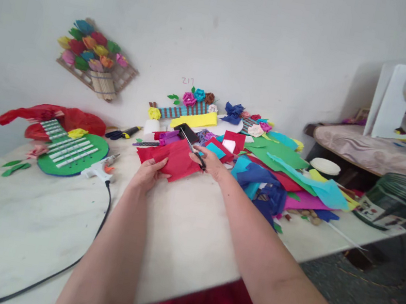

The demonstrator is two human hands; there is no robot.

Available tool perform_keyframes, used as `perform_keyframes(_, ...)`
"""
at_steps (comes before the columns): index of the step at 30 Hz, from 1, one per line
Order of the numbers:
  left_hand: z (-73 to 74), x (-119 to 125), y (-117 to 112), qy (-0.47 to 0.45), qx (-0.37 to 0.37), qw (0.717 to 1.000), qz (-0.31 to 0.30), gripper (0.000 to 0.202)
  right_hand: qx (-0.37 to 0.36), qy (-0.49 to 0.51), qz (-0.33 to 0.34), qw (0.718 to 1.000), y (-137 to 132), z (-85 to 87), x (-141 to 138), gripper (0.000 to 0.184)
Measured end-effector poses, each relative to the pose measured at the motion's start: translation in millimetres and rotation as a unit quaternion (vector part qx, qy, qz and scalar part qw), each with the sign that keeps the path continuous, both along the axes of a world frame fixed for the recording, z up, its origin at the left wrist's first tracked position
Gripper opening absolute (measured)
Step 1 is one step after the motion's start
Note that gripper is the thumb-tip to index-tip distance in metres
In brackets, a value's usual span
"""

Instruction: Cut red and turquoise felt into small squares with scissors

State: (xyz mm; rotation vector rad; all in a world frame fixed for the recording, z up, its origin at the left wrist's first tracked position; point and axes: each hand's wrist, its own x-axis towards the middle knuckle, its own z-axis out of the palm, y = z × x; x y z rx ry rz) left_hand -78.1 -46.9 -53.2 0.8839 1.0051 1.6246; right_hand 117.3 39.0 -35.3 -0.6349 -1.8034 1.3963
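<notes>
A sheet of red crepe paper (176, 160) is spread above the middle of the table. My left hand (150, 173) grips its lower left part, thumb on top. In my right hand (211, 164) is a pair of scissors (198, 158) with dark handles, its blades pointing up and left along the paper's upper right side. Whether the blades are cutting into the sheet I cannot tell. Just behind the paper lie a dark phone (186, 133) and some purple paper (168, 137).
A white glue gun (100, 169) with a black cord rests left, beside a green disc (99, 147) with striped strips. Colored paper scraps (277, 154) pile up at right, near a dark glass jar (394, 201). Paper flowers (199, 95) stand against the wall.
</notes>
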Motion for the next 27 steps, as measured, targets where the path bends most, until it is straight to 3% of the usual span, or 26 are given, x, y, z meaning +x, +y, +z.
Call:
perform_keyframes(12, -0.2, -0.6, -0.1, -0.003, 0.003, 1.0, 0.014, 0.016, 0.024, -0.009, -0.06, 0.998, -0.7, 3.5, -5.7, 0.056)
perform_keyframes(16, 0.3, -3.5, 1.6, -0.028, 0.021, 0.997, 0.068, 0.019, -0.026, -0.002, -0.049, 0.998, -0.7, 3.4, -3.4, 0.051)
perform_keyframes(21, -0.2, -7.1, 5.1, -0.054, 0.045, 0.988, 0.14, 0.018, -0.075, -0.019, -0.002, 0.997, -2.2, 5.0, 4.7, 0.023)
perform_keyframes(24, -0.3, -8.7, 5.8, -0.069, 0.056, 0.984, 0.157, 0.018, -0.072, -0.063, 0.032, 0.995, -6.6, 9.2, 9.9, 0.029)
perform_keyframes(27, -0.1, -10.2, 5.5, -0.085, 0.072, 0.978, 0.178, 0.02, -0.068, -0.078, 0.024, 0.994, -7.4, 10.1, 10.8, 0.029)
